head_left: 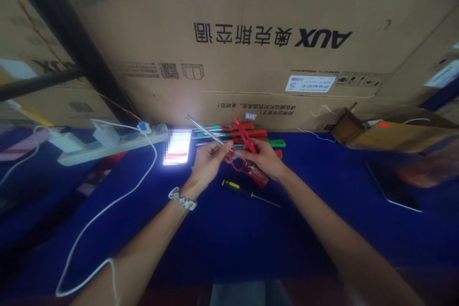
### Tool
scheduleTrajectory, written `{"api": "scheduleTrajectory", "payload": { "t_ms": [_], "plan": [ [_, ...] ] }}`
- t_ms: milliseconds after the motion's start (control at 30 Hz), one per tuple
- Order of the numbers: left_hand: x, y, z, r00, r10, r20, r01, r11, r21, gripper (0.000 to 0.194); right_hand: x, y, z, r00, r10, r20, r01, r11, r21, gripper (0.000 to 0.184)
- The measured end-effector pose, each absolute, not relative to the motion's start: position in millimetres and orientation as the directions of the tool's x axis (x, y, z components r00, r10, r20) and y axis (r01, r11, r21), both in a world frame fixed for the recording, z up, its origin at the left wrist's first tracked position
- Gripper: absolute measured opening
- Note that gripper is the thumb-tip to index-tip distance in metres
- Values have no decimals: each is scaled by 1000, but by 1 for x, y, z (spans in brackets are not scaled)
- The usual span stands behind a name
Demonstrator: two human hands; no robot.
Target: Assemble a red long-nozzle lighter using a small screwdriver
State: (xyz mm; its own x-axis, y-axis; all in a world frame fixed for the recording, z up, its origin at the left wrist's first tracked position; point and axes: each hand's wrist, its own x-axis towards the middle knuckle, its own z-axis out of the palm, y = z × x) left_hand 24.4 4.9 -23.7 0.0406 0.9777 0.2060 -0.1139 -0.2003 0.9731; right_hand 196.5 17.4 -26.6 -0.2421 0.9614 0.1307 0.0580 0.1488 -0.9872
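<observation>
My left hand (209, 161) pinches the silvery tube (203, 129) of a long-nosed lighter, which points up and to the left. My right hand (266, 158) is closed on the lighter's red casing (258, 175). One red casing piece (244, 134) angles upward from my right fingers and looks parted from the lower handle. The exact join is hidden by the fingers. Just behind my hands lies a pile of several long lighters with red and green handles (277, 143). A yellow and black screwdriver (233, 185) rests on the blue table in front of them.
A lit phone (177, 147) lies left of the pile. Farther left are a white power strip (107, 146) and a trailing white cable (107, 210). A large cardboard box (233, 71) walls off the back. At right are a dark tablet-like object (387, 184) and an open carton (346, 126).
</observation>
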Motion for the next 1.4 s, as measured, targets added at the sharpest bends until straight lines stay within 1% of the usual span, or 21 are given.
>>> {"api": "scheduleTrajectory", "payload": {
  "t_ms": [67,167,267,367,433,500,533,600,667,700,800,833,933,967,1000,1133,1267,1400],
  "plan": [
    [23,7,-27,34,977,211,-109,-206,972,33,197,19,-29,-211,964,164,80,184,-980,47],
    [21,11,-33,1,980,201,-89,-200,976,36,197,18,-31,-151,942,299,101,315,-944,45],
    [19,14,-37,-42,986,160,-80,-163,983,38,203,12,-29,-163,901,401,166,426,-889,49],
    [18,15,-38,-88,989,119,-108,-128,986,40,212,2,-26,-241,861,448,295,504,-812,57],
    [18,14,-38,-100,991,86,-146,-100,984,41,215,-6,-24,-281,836,471,405,548,-732,50],
    [18,14,-36,-107,993,57,-193,-78,978,42,215,-12,-21,-292,825,484,540,559,-629,42],
    [18,13,-35,-114,992,47,-220,-71,973,43,215,-16,-19,-289,826,484,605,550,-576,42],
    [17,13,-34,-118,993,28,-272,-60,961,44,213,-21,-17,-291,835,467,700,518,-491,54],
    [16,12,-31,-101,995,4,-316,-35,948,44,212,-24,-16,-306,844,441,748,500,-437,66],
    [16,11,-30,-90,996,-13,-337,-18,941,44,212,-25,-16,-318,846,428,762,496,-415,67],
    [15,9,-27,-61,996,-63,-402,33,915,42,212,-25,-18,-345,844,412,799,494,-344,56],
    [15,9,-26,-53,996,-74,-420,45,906,41,212,-25,-19,-347,843,410,810,490,-322,56],
    [16,9,-25,-28,996,-90,-452,67,889,35,211,-25,-22,-343,849,403,835,472,-282,71],
    [16,9,-25,-27,995,-95,-457,72,887,33,210,-24,-23,-337,850,405,842,465,-275,75],
    [15,9,-25,-26,994,-102,-459,79,885,31,210,-24,-24,-332,850,410,846,460,-269,74],
    [14,10,-24,-27,991,-132,-465,105,879,27,212,-22,-28,-344,808,478,827,502,-254,55],
    [13,10,-23,-11,992,-125,-471,105,876,28,216,-18,-31,-387,750,536,777,579,-249,56],
    [13,10,-23,-4,991,-137,-491,117,863,25,216,-18,-33,-353,749,561,805,549,-227,49]
  ]
}}
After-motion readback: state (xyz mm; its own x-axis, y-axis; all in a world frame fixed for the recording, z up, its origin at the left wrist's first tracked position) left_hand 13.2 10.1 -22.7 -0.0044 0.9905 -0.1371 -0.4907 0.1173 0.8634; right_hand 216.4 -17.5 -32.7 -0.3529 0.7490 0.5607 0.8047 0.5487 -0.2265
